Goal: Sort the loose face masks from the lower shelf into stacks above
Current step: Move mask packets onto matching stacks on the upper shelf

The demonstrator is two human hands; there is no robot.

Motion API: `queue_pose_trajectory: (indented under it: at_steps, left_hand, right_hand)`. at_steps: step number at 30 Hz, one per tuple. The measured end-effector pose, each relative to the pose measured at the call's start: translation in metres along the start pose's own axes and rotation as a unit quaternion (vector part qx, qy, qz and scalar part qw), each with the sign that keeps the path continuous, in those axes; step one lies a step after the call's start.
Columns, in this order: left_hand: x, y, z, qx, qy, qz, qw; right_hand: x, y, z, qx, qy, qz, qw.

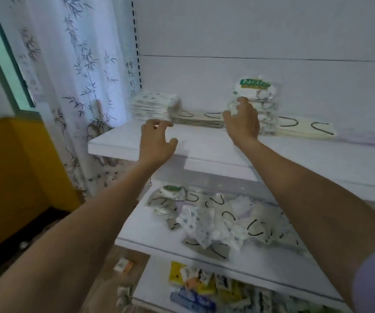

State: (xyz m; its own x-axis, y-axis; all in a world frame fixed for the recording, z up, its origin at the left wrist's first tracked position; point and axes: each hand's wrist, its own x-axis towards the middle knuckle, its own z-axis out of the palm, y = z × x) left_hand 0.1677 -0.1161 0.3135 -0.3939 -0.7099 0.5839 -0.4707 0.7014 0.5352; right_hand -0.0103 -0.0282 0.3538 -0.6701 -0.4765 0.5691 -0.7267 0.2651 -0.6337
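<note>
Where the bottom shelf (150, 290) sat closest to the camera, a jumble of yellow and blue packets (204, 288) lay on it, with one small packet (124, 265) on the floor (105, 279) beside. Above that, the lower shelf (159, 242) carried the loose face masks (218, 220) in a scattered heap: beige ones with black ear loops and dotted white ones. The person reached with both arms over this heap to the upper shelf (136, 143). The left hand (157, 141) hovered at the shelf's front, its grip half open and holding nothing, fingertips just beside the corner of the dotted mask stack (155, 106); whether they touched was too blurred to tell. The right hand (243, 123) had its grip curled round the front of the tall stack of green-labelled mask packs (256, 86), hiding its lower part. Between these two stacks lay a flat beige stack (198, 119), and a second beige stack (304, 127) lay right of the packs. A bamboo-print curtain (69, 75) hung left of the shelving.
</note>
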Motion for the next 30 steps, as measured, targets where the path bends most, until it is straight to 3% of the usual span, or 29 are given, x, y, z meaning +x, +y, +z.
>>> queue_pose_trajectory:
  at_steps: [4,12,22,30]
  left_hand:
    - [-0.067,-0.057,-0.039,0.034,0.02,-0.088,0.995]
    - [-0.162,-0.117,-0.069,0.074,-0.064,-0.185,0.978]
    - [-0.194,-0.143,-0.028,0.057,-0.123,-0.197,0.971]
    - [-0.173,-0.158,0.048,0.061,-0.184,-0.217,0.957]
  right_hand:
    - [-0.064,-0.033,0.027,0.017,-0.075,-0.032,0.997]
    - [-0.154,-0.047,0.061,0.01,-0.18,-0.042,0.983]
    - [-0.182,-0.001,0.111,-0.016,-0.258,0.01,0.966]
    - [-0.166,0.1,0.139,-0.045,-0.328,0.127,0.935]
